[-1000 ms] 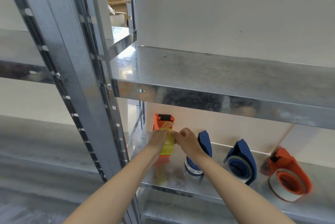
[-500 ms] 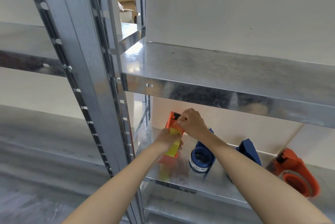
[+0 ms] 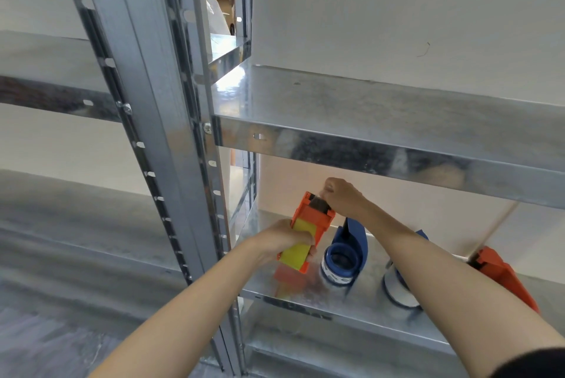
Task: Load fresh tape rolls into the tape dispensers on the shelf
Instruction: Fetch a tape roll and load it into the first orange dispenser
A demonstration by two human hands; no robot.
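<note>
An orange tape dispenser (image 3: 315, 215) with a yellow tape roll (image 3: 298, 249) in it is held tilted above the left end of the metal shelf (image 3: 308, 295). My left hand (image 3: 284, 240) grips its lower body around the yellow roll. My right hand (image 3: 342, 197) pinches at the dispenser's top end by the dark cutter, fingers closed; what they pinch is too small to tell. A blue dispenser (image 3: 345, 255) with a white-and-blue roll stands just right of it.
Another blue dispenser (image 3: 397, 286) and an orange dispenser (image 3: 501, 273) sit further right on the same shelf, partly behind my right forearm. An upper shelf (image 3: 382, 127) overhangs the hands. A steel upright (image 3: 171, 133) stands to the left.
The orange dispenser has been lifted and tilted. My right hand moved from the yellow roll up to the dispenser's top end. My left hand stayed around the lower body.
</note>
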